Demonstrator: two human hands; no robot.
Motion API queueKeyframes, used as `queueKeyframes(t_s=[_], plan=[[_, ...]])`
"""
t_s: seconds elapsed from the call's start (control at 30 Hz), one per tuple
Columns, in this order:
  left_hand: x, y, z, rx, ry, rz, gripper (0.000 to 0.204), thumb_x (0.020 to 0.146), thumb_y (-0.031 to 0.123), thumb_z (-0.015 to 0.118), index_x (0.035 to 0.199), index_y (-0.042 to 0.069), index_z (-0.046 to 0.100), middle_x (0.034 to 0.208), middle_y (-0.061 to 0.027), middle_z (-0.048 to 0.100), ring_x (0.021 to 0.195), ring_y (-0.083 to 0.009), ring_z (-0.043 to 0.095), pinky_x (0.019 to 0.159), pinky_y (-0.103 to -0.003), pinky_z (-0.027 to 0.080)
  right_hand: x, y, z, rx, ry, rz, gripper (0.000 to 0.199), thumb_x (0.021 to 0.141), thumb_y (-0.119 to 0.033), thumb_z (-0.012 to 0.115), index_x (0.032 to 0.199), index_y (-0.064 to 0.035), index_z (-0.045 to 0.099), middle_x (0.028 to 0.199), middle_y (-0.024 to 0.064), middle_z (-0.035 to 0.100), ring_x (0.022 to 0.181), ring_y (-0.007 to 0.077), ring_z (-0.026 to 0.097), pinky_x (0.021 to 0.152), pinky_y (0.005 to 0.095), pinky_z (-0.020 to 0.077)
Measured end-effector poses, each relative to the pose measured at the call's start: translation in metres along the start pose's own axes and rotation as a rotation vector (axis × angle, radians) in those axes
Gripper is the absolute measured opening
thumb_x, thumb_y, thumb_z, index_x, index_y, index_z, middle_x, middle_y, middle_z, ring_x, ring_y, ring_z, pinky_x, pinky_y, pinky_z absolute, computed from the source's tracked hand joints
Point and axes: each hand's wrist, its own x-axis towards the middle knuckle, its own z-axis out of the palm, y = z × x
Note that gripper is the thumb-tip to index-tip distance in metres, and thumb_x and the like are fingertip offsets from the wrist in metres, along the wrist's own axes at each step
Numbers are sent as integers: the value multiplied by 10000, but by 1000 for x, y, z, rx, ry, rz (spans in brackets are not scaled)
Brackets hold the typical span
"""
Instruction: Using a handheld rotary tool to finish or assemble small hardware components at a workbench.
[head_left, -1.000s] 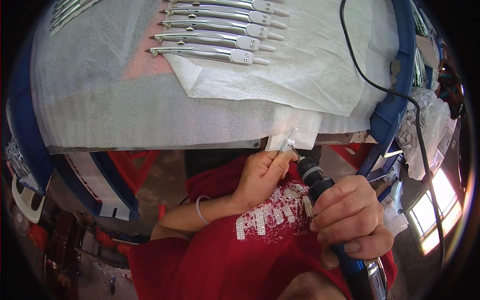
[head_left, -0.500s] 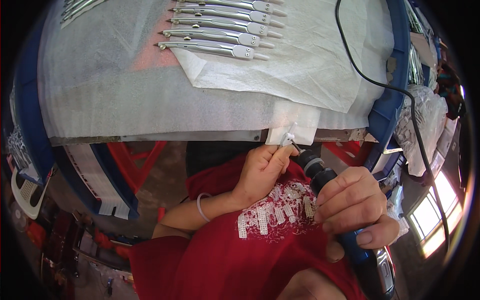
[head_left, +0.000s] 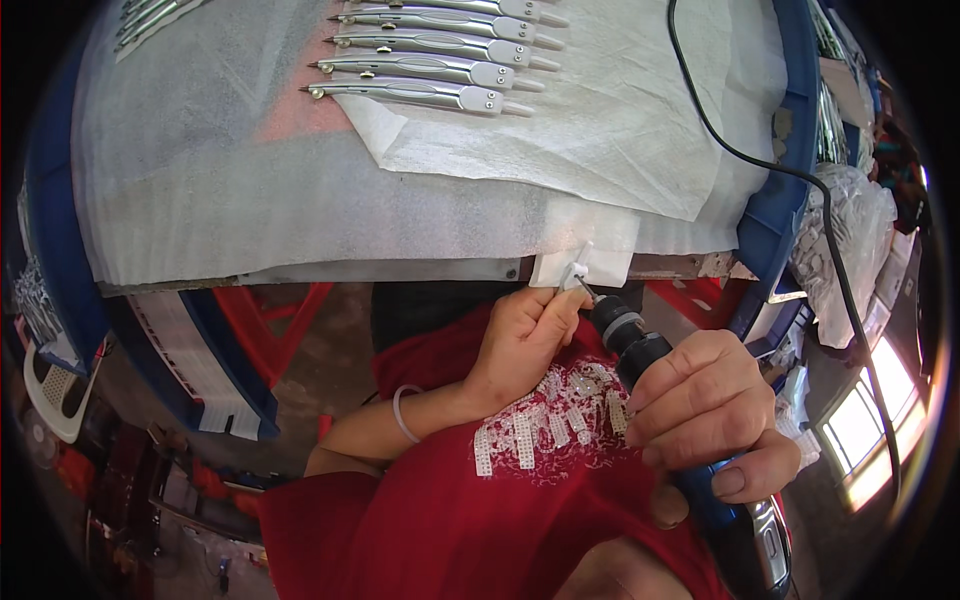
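My left hand pinches a compass at the front edge of the table. Its pale grey top end shows past my fingertips, while the rest is hidden by the hand. A corded electric screwdriver, black with a blue body, is gripped in my right hand. The thin bit at its tip meets the side of the compass head, close to my left thumb. Farther back, several silver drawing compasses lie side by side in a row on a white sheet.
A foam-covered table spreads in front, with blue bins at its sides. A black cable curves over the right side. A clear plastic bag hangs at the right. Red stool legs stand underneath. More metal pieces lie far left.
Both hands stay nearly in place, with the screwdriver bit still at the compass head. The whole view has shifted very slightly.
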Motion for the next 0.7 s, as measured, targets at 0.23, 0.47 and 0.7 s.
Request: queueKeyframes(t_s=[0.23, 0.47, 0.7], plan=[[1, 3, 0, 3, 25, -21, 240, 950, 170, 510, 857, -17, 629, 582, 32, 488, 542, -29, 417, 491, -208, 348, 6, 1, -8, -59, -163, 52, 375, 778, -193, 751, 958, -109, 433, 725, 62, 639, 591, 159, 653, 525, 251, 530], [0, 1, 0, 44, 43, 18, 241, 947, 174, 518, 844, -15, 626, 569, 31, 481, 530, -30, 414, 481, -212, 346, 7, 4, -3, -95, -120, 34, 359, 794, -183, 735, 955, -100, 425, 740, 59, 629, 584, 159, 646, 520, 255, 529], [0, 3, 1, 13, 21, 17, 233, 963, 173, 492, 869, 1, 618, 579, 50, 465, 513, -17, 385, 461, -187, 310, 2, -3, -3, -157, -78, -2, 420, 807, -206, 720, 1069, -98, 410, 753, 46, 616, 568, 146, 635, 500, 242, 522]])
